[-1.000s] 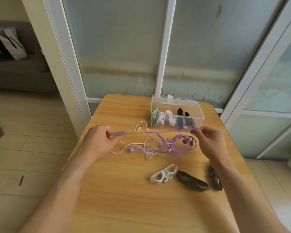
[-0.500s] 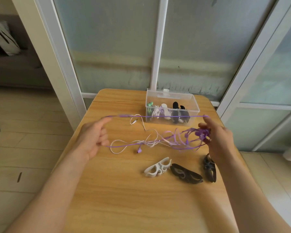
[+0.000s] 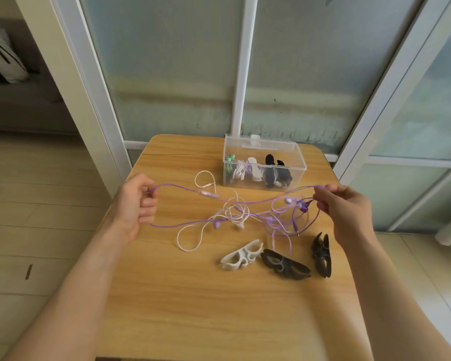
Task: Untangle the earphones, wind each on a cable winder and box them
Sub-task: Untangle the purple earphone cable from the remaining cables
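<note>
A purple earphone cable (image 3: 261, 201) stretches between both hands above the wooden table (image 3: 219, 308). My left hand (image 3: 137, 204) pinches a loop of it at the left. My right hand (image 3: 344, 204) grips its bundled end with the purple earbuds at the right. A pale pink-white earphone cable (image 3: 206, 225) lies tangled with it on the table. In front lie a white cable winder (image 3: 241, 255) and two black winders (image 3: 284, 264) (image 3: 321, 255). The clear plastic box (image 3: 294, 155) at the back holds several wound earphones.
The table stands against frosted glass panels with white frames (image 3: 242, 74). Its left edge drops to a tiled floor (image 3: 37, 217). A sofa with a bag (image 3: 3, 58) shows through the doorway at far left.
The hands have drawn further apart and the purple cable sags between them. My left hand's fingers have curled round the cable. More of the tangle hangs from my right hand.
</note>
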